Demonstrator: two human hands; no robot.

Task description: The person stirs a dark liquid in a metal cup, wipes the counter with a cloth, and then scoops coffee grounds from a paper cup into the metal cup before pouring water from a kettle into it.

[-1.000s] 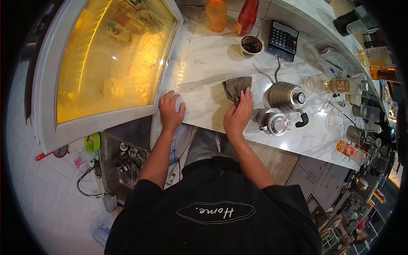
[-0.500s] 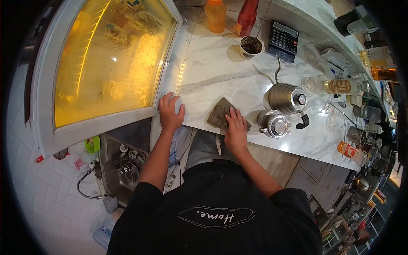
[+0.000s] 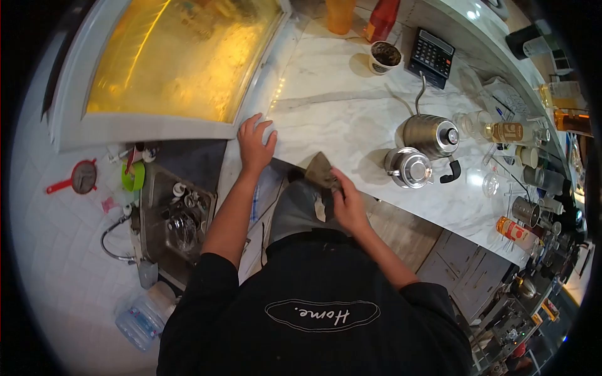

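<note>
My right hand (image 3: pixel 348 203) grips a grey-brown cloth (image 3: pixel 320 170) at the front edge of the white marbled counter (image 3: pixel 326 119). Part of the cloth still lies over the edge, and its lower end is partly hidden by my fingers. My left hand (image 3: pixel 256 145) rests open, fingers spread, on the counter's left corner beside the frame of the yellow-lit glass case (image 3: pixel 182 69). To the right of the cloth stand a small steel teapot (image 3: pixel 411 168) and a gooseneck kettle (image 3: pixel 429 135) with a black handle.
Toward the back are a paper cup (image 3: pixel 384 57) with dark contents, a calculator (image 3: pixel 431 55), a red bottle (image 3: pixel 381 22) and an orange bottle (image 3: pixel 340 15). Bottles and glassware crowd the right. A sink (image 3: pixel 179 219) with dishes lies at left, near a red strainer (image 3: pixel 83 177).
My right hand has drawn the cloth toward me, from flat on the counter to its front edge, and now grips it. My left hand stays at the corner. The view has shifted.
</note>
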